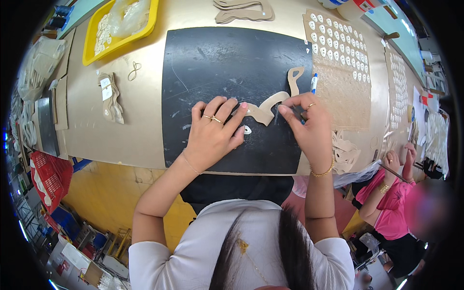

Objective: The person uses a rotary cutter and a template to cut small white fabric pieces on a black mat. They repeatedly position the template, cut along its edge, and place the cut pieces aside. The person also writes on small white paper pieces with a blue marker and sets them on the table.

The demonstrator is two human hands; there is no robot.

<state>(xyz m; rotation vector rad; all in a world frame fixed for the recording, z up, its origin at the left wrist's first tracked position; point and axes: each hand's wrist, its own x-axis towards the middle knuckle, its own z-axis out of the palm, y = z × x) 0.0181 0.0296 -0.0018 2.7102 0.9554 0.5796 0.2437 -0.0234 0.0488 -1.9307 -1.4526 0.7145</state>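
Note:
On the black mat [217,63], my left hand [215,128] lies with fingers spread, its index fingertip pressing the left end of a curved beige cut piece [263,115]. My right hand [309,125] is closed, thumb and forefinger pinching the piece's right end. A blue and white pen [314,83] runs under the right hand's fingers; whether they grip it is unclear. Beside my left thumb sits a small white teardrop patch [247,129] with a dark hole. Another beige piece with a looped end [294,79] lies just beyond my right hand.
A yellow tray [88,50] of small white patches stands far left, near a tied beige bundle [111,96]. Rows of white patches cover a sheet [338,87] at right. Beige pieces [244,10] are stacked at the back. A co-worker in pink [391,208] is at right.

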